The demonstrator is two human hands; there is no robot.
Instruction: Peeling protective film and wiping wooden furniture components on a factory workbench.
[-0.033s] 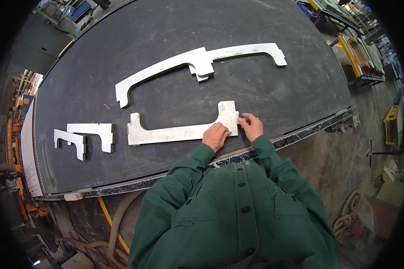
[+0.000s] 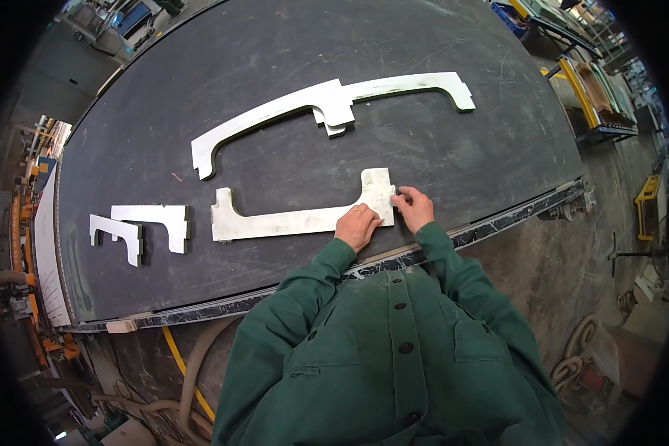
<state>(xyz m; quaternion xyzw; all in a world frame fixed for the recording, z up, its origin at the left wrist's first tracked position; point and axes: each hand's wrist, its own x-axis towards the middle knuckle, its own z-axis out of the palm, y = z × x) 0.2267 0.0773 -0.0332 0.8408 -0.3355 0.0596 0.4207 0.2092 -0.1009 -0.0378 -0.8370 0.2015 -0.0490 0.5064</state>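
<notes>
A white U-shaped flat piece [image 2: 290,221] with rough edges lies on the dark table near its front edge, arms pointing away from me. My left hand [image 2: 357,226] is closed over its lower right part, fingers bent on the top face. Beside its right end, my right hand [image 2: 413,208] has thumb and fingers pinched together at the notched edge. Anything between those fingertips is too small to make out. Farther back, a white curved piece [image 2: 275,106] overlaps another curved piece [image 2: 409,83]. Two smaller white angled pieces [image 2: 160,214] [image 2: 119,227] lie at the left, partly overlapping.
The broad dark tabletop [image 2: 275,44] has scratches and a worn front edge that I stand against. Beige hoses [image 2: 195,364] hang below it at the left. A yellow-framed rack [image 2: 583,93] stands at the far right, and orange machinery [image 2: 24,290] at the left.
My right hand has shifted very slightly left along the piece's right end. My left hand and the white pieces stay where they were.
</notes>
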